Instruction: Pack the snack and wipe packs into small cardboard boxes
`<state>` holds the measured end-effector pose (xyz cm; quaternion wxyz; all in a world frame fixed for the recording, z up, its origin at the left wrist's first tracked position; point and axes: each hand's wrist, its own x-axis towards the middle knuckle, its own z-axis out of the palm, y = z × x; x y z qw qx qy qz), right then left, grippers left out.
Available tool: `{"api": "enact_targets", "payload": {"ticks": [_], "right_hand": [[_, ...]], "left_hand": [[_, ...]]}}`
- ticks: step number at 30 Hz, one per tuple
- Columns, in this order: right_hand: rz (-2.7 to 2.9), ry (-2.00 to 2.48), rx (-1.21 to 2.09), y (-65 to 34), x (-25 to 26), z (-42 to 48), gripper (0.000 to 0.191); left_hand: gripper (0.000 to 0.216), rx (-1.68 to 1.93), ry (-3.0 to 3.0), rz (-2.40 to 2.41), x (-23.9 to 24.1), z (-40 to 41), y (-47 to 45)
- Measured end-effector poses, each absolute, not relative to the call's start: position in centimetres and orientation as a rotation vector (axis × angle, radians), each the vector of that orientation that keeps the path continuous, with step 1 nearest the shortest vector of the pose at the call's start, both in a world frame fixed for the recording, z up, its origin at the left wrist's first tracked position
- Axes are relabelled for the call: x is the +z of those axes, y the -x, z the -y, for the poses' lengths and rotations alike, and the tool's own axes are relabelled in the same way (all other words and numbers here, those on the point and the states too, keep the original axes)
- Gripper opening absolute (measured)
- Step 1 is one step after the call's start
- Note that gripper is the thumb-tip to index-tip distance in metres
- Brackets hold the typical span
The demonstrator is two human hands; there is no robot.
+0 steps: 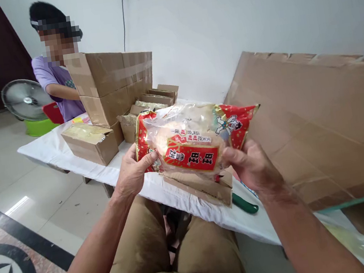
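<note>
I hold a clear and red snack bag [189, 140] of pale rice crackers in both hands, lifted above the table edge. My left hand [133, 172] grips its left end, thumb on the front. My right hand [252, 165] pinches its right lower corner. Directly under the bag sits a small open cardboard box [206, 187] on the white-covered table [51, 148].
Stacked cardboard boxes [110, 87] and a closed carton [91, 142] stand further along the table. Another person in a purple shirt [56, 88] works at the far end. A green-handled tool [245, 204] lies by the box. Flat cardboard sheets [327, 111] lean at right; a fan [24, 100] stands on the floor.
</note>
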<state>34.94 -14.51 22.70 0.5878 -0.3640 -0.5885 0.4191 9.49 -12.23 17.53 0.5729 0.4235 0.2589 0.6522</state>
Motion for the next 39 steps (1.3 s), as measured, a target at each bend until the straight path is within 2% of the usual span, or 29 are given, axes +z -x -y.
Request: {"api": "enact_targets", "payload": {"ticks": [4, 8, 12, 17, 22, 28, 31, 36, 39], "right_hand": [[1.511, 0.998, 1.019, -35.8, 22.9, 15.7, 0.046], [1.448, 1.024, 0.826, -35.4, 24.1, 15.1, 0.048], [1.356, 0.959, 0.748, -34.0, 25.6, 13.4, 0.046], [1.372, 0.845, 0.779, -30.4, 26.2, 10.2, 0.044], [1.526, 0.77, 0.906, -25.9, 24.8, 6.8, 0.048], [1.742, 0.833, 1.134, -24.8, 24.4, 3.0, 0.045], [1.73, 0.959, 1.11, -24.7, 24.5, 0.9, 0.045], [1.78, 1.205, 1.083, -24.5, 23.4, -2.4, 0.038], [1.86, 1.441, 0.98, -24.7, 22.3, -4.0, 0.031]], "left_hand": [[0.053, 1.573, -0.997, -0.588, 18.3, 11.5, -9.1], [0.052, 1.687, -1.038, -0.537, 19.6, 10.6, -9.1], [0.062, 1.748, -0.912, -0.526, 19.6, 10.3, -8.3], [0.075, 1.601, -0.77, -0.591, 18.6, 11.0, -7.6], [0.068, 1.699, -0.66, -0.558, 18.1, 9.2, -6.7], [0.066, 1.718, -0.387, -0.61, 14.1, 4.9, -4.2], [0.064, 1.712, -0.309, -0.624, 12.1, 3.5, -3.5], [0.062, 1.619, -0.254, -0.711, 9.3, 1.4, -4.3], [0.054, 1.548, -0.21, -0.823, 7.5, -0.1, -5.2]]}}
